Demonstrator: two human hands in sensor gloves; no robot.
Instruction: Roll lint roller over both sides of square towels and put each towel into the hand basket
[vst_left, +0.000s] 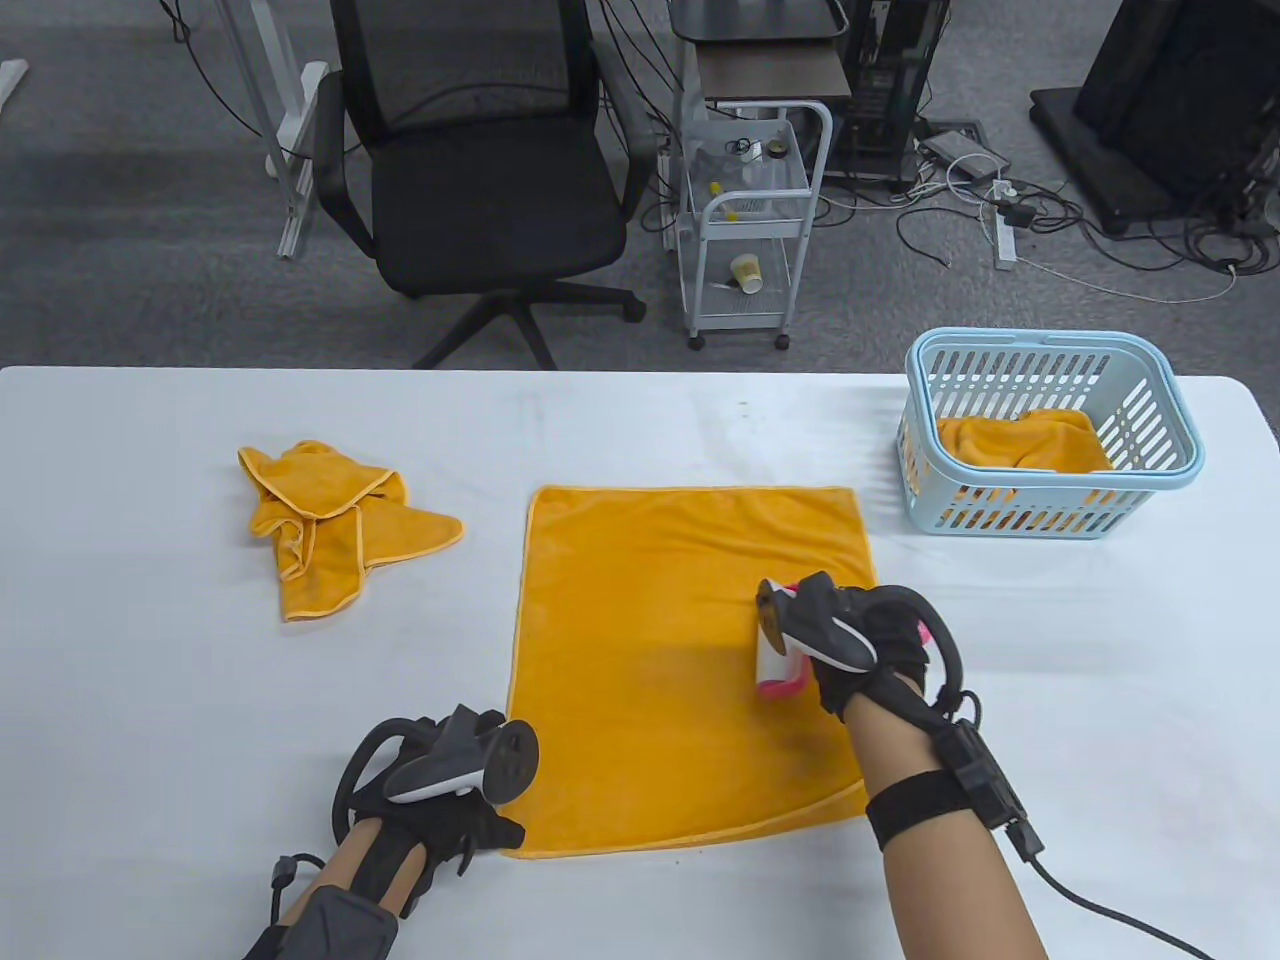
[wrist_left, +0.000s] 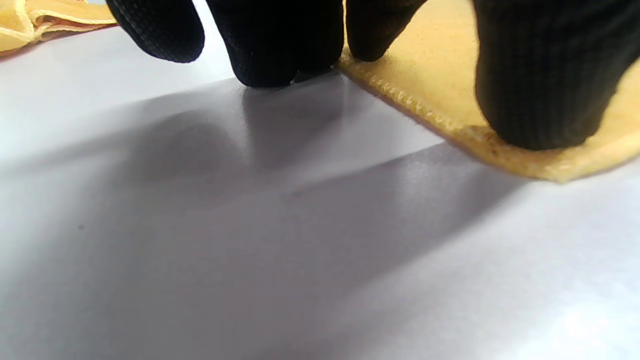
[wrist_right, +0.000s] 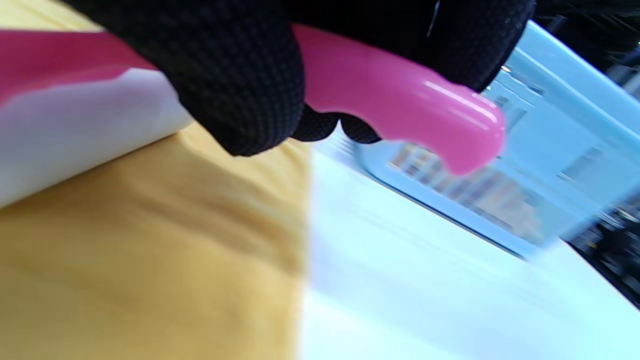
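An orange square towel (vst_left: 680, 620) lies flat in the middle of the white table. My right hand (vst_left: 850, 640) grips the pink handle (wrist_right: 400, 100) of a lint roller (vst_left: 778, 650). Its white roll (wrist_right: 75, 135) rests on the towel's right part (wrist_right: 150, 250). My left hand (vst_left: 480, 800) presses down at the towel's near left corner. One fingertip (wrist_left: 545, 90) sits on the towel edge (wrist_left: 440, 75), and others touch the bare table. A second orange towel (vst_left: 330, 520) lies crumpled at the left. Another orange towel (vst_left: 1020, 440) lies in the light blue hand basket (vst_left: 1040, 338) at the right.
The basket (wrist_right: 525, 165) stands close to the flat towel's far right corner. Beyond the table's far edge are a black office chair (vst_left: 480, 180) and a small white cart (vst_left: 750, 220). A cable trails from my right wrist (vst_left: 1090, 900).
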